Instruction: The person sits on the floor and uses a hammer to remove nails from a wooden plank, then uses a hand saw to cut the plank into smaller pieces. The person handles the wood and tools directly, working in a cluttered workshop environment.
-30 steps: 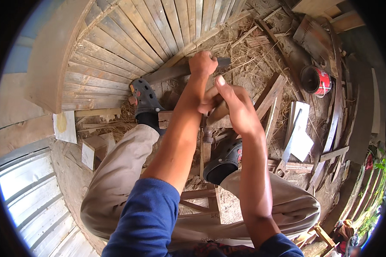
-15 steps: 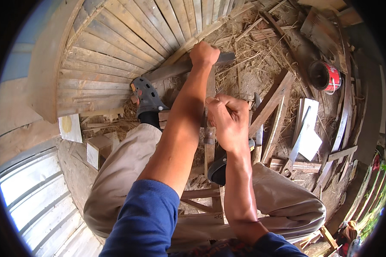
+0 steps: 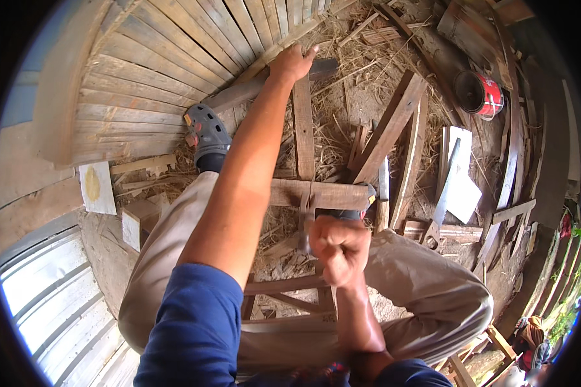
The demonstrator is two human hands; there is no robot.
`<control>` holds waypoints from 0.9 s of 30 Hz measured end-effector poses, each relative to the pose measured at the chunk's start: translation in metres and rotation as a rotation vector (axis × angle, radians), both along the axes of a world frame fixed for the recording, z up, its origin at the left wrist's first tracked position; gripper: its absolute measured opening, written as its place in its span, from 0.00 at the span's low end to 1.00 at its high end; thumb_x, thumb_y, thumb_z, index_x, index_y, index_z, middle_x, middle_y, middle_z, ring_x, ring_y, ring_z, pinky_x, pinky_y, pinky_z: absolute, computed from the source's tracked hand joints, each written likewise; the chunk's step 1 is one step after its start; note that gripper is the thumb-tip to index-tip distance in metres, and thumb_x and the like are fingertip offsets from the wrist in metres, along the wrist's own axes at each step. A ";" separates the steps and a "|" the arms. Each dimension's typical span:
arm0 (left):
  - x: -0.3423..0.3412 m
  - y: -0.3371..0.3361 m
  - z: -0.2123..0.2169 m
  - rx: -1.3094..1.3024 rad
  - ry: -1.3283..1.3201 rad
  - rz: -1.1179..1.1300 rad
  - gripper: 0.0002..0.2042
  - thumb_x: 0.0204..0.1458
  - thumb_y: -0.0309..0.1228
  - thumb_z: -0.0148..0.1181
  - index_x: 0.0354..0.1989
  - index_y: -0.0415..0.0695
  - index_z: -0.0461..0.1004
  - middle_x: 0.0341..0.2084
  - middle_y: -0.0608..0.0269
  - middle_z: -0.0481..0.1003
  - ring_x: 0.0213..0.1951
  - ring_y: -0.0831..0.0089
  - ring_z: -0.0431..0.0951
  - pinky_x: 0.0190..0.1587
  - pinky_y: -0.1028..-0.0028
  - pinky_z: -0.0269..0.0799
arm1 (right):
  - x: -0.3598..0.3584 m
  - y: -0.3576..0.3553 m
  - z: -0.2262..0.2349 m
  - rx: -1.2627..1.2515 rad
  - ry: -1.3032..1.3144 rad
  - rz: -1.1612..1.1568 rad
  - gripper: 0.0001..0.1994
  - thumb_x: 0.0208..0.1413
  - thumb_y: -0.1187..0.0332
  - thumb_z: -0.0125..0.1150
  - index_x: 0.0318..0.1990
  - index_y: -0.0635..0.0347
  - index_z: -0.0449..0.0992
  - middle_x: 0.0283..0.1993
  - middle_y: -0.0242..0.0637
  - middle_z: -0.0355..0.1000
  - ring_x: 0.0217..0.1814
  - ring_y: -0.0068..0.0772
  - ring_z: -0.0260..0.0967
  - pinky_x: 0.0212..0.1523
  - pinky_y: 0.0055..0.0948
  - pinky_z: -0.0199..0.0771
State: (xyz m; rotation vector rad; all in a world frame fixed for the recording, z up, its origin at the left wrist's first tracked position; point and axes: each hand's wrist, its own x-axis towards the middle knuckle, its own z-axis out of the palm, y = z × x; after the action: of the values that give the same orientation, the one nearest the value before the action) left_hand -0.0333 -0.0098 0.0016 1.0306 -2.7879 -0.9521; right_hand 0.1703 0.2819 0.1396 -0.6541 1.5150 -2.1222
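Two hands at work: the left hand (image 3: pixel 292 62) grips a long plank's (image 3: pixel 303 132) far end; the right hand (image 3: pixel 339 248) is clenched around a hammer (image 3: pixel 305 216) over a crosspiece (image 3: pixel 319 193). Planks (image 3: pixel 387 129), straw (image 3: pixel 361 71) and a red can (image 3: pixel 479 94) crowd around.

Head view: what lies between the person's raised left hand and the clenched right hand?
A narrow upright wooden slat runs from the left hand down to a horizontal wooden crossbar just above the right hand, over straw-littered ground.

A round red tin can (image 3: pixel 479 94) with a white label band lies on its side on the straw-strewn ground, well apart from the right hand (image 3: pixel 339 248), up and to its right, and right of the outstretched left hand (image 3: pixel 292 62).
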 end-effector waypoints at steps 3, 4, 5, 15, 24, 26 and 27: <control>0.041 0.019 0.014 -0.430 0.140 -0.055 0.37 0.60 0.62 0.42 0.66 0.41 0.62 0.59 0.43 0.69 0.63 0.49 0.66 0.65 0.54 0.61 | -0.027 0.003 0.016 -0.117 0.113 0.071 0.19 0.45 0.69 0.58 0.11 0.61 0.55 0.12 0.34 0.59 0.15 0.28 0.54 0.22 0.32 0.56; 0.056 0.023 0.025 -0.279 0.329 -0.062 0.37 0.61 0.62 0.41 0.66 0.40 0.62 0.59 0.44 0.69 0.64 0.49 0.65 0.65 0.54 0.60 | -0.035 0.002 0.026 -0.183 0.157 0.074 0.17 0.44 0.71 0.56 0.11 0.61 0.56 0.12 0.33 0.59 0.15 0.28 0.54 0.21 0.32 0.54; 0.074 0.030 0.037 -0.075 0.391 -0.086 0.38 0.61 0.62 0.41 0.65 0.39 0.62 0.59 0.44 0.69 0.64 0.49 0.64 0.66 0.54 0.60 | -0.043 0.002 0.037 -0.183 0.175 0.089 0.15 0.43 0.73 0.54 0.11 0.61 0.57 0.12 0.32 0.58 0.15 0.29 0.54 0.20 0.31 0.52; 0.216 0.129 0.122 1.475 0.495 0.011 0.19 0.65 0.43 0.50 0.49 0.37 0.75 0.40 0.57 0.81 0.45 0.68 0.81 0.48 0.69 0.76 | -0.051 0.002 0.113 -0.254 0.191 0.335 0.20 0.49 0.70 0.51 0.09 0.58 0.55 0.08 0.29 0.55 0.10 0.23 0.47 0.15 0.28 0.46; 0.293 0.101 0.128 0.910 0.247 -0.132 0.21 0.57 0.46 0.61 0.42 0.37 0.78 0.36 0.58 0.81 0.40 0.69 0.82 0.44 0.68 0.76 | -0.027 0.003 0.162 0.455 0.126 0.744 0.24 0.64 0.64 0.56 0.13 0.61 0.65 0.11 0.24 0.54 0.14 0.18 0.47 0.17 0.28 0.45; 0.320 0.093 0.111 0.535 -0.225 -0.325 0.24 0.54 0.50 0.62 0.40 0.36 0.79 0.32 0.56 0.82 0.37 0.66 0.83 0.39 0.66 0.77 | -0.021 0.013 0.172 0.598 0.113 0.776 0.25 0.65 0.62 0.55 0.13 0.61 0.65 0.12 0.24 0.55 0.14 0.18 0.48 0.18 0.28 0.46; 0.334 0.099 0.100 0.374 -0.446 -0.416 0.27 0.52 0.54 0.63 0.39 0.35 0.79 0.30 0.53 0.82 0.35 0.63 0.84 0.36 0.65 0.77 | -0.017 0.022 0.177 0.645 0.103 0.748 0.25 0.65 0.62 0.54 0.14 0.61 0.66 0.12 0.24 0.56 0.15 0.19 0.48 0.19 0.29 0.48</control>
State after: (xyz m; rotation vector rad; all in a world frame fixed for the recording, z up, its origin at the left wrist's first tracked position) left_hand 0.3008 0.0889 0.1016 0.7749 -3.3672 -1.5021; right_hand 0.1535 0.3034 0.3170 -0.8967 1.5503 -0.9931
